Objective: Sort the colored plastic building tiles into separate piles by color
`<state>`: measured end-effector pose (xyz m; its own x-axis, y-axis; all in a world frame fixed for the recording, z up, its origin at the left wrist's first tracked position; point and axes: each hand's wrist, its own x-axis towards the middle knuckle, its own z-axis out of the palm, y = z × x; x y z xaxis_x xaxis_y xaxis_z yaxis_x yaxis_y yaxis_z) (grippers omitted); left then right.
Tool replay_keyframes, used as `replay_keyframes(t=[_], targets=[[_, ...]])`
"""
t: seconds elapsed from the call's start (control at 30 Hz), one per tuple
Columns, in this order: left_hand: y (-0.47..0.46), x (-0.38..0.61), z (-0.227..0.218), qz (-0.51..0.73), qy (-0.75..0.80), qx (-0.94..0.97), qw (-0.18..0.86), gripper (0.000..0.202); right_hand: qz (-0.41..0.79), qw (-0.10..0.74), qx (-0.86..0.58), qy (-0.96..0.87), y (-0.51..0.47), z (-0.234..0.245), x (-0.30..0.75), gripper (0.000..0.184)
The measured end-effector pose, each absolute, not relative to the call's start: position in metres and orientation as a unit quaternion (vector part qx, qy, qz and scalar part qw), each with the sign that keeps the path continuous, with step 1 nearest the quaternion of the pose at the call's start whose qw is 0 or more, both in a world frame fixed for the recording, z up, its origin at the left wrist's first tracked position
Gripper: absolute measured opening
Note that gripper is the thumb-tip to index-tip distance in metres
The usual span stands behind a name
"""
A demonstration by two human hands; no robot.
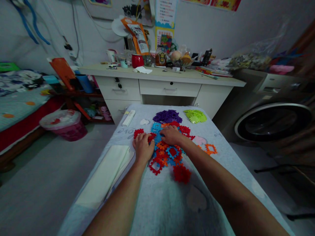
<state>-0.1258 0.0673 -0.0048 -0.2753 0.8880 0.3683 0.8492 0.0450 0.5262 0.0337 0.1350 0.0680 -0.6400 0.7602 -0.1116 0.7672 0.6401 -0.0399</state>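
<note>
A mixed heap of notched, flat plastic building pieces (162,153) in red, blue and orange lies on the cloth-covered table. At its left edge is my left hand (143,147), thumb and fingers closed about a red plastic piece (152,137). Another red piece (138,132) lies just beyond those fingers. My right hand (170,135) reaches into the far part of the heap, fingers bent down among blue and red pieces; what they grip is hidden. Behind the heap are a purple pile (167,116) and a lime-green pile (195,116) of pieces.
A folded pale cloth (104,175) and a white remote-like object (129,118) lie along the table's left side. An orange square frame piece (211,149) sits apart at right. Beyond stands a cluttered desk (169,77), with a washing machine (268,105) to the right.
</note>
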Motion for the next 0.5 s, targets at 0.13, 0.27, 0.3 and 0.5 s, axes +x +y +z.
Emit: replay_keyframes(t=[0.13, 0.27, 0.3, 0.5], targets=[[0.067, -0.125, -0.004, 0.36, 0.724, 0.588, 0.031, 0.025, -0.013, 0.079, 0.456, 0.887, 0.139, 0.071, 0.068, 0.028], [0.069, -0.124, -0.005, 0.375, 0.725, 0.576, 0.029, 0.027, 0.0, 0.067, 0.484, 0.873, 0.159, 0.076, 0.09, 0.027], [0.069, -0.123, -0.005, 0.375, 0.728, 0.574, 0.028, 0.027, 0.0, 0.051, 0.492, 0.869, 0.167, 0.077, 0.092, 0.027], [0.068, -0.121, -0.002, 0.367, 0.729, 0.577, 0.015, 0.029, 0.006, -0.143, 0.581, 0.801, 0.235, 0.078, 0.082, 0.034]])
